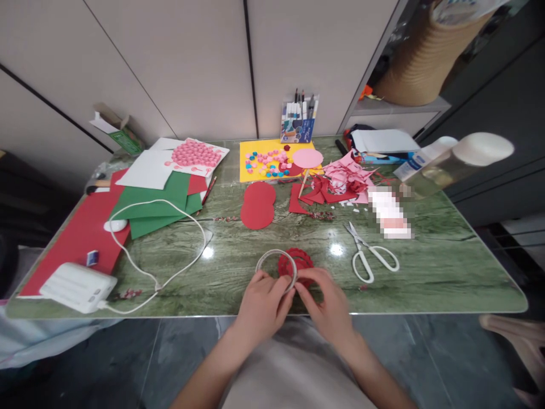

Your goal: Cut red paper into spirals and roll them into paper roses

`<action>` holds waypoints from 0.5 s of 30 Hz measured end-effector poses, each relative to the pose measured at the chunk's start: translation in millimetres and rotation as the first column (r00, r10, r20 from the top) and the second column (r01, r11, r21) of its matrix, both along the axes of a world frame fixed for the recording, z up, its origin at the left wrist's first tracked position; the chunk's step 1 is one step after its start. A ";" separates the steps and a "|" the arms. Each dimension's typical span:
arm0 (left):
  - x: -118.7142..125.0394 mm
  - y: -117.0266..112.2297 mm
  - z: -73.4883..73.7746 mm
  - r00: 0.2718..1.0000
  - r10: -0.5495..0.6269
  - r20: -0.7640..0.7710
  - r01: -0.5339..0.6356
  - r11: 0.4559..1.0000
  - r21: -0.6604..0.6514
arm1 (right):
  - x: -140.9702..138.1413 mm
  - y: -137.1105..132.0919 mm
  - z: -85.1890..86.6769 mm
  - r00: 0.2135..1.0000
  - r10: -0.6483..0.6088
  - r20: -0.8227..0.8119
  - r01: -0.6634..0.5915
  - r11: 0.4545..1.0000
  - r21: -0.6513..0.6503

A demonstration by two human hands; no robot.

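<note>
At the table's near edge, my left hand (261,301) is closed around a thin white roll of tape (272,252), tilted so that its open ring faces me. The fingertips of my right hand (327,304) pinch at the right edge of the same roll; whether a loose tape end is between them I cannot tell. Just behind the roll lies a red paper cut-out (305,257) with a scalloped edge, partly hidden by the tape and my fingers. White-handled scissors (361,267) lie to the right, blades slightly apart. Farther back is a red paper shape of two joined circles (258,205).
Red and pink paper scraps (340,179) are heaped behind the scissors. Colourful small pieces lie on a yellow sheet (244,170). Green sheets (149,199), a white power bank (79,287) and its looped cable (170,281) are on the left. A clear bottle (460,162) stands at right.
</note>
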State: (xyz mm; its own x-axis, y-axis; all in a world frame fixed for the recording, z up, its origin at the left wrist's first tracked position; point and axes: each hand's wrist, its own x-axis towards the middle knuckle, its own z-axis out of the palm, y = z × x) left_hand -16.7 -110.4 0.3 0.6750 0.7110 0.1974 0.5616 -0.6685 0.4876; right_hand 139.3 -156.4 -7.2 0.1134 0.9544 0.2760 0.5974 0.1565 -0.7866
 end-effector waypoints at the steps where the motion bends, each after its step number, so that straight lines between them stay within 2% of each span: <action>1: 0.2 0.3 -0.3 1.000 0.006 -0.015 -0.005 1.000 0.025 | 0.5 0.5 -1.3 0.997 0.013 0.074 -0.017 0.998 0.060; 4: 1.0 1.4 -1.1 0.997 0.020 -0.070 -0.014 0.996 0.094 | 2.5 1.5 -3.8 0.966 -0.026 0.256 -0.026 0.980 0.197; 7: 2.0 2.2 -1.3 0.994 0.042 -0.103 -0.025 0.987 0.160 | 2.0 0.9 -2.3 0.931 -0.111 0.347 0.026 0.970 0.241; 10: 2.8 2.2 -0.2 0.992 0.064 -0.108 -0.038 0.973 0.227 | -0.2 0.5 2.1 0.931 -0.112 0.348 0.035 0.975 0.220; 15: 2.3 1.4 2.1 0.993 0.031 -0.110 0.005 0.949 0.314 | 0.3 2.1 8.1 0.959 -0.031 0.283 0.003 0.995 0.098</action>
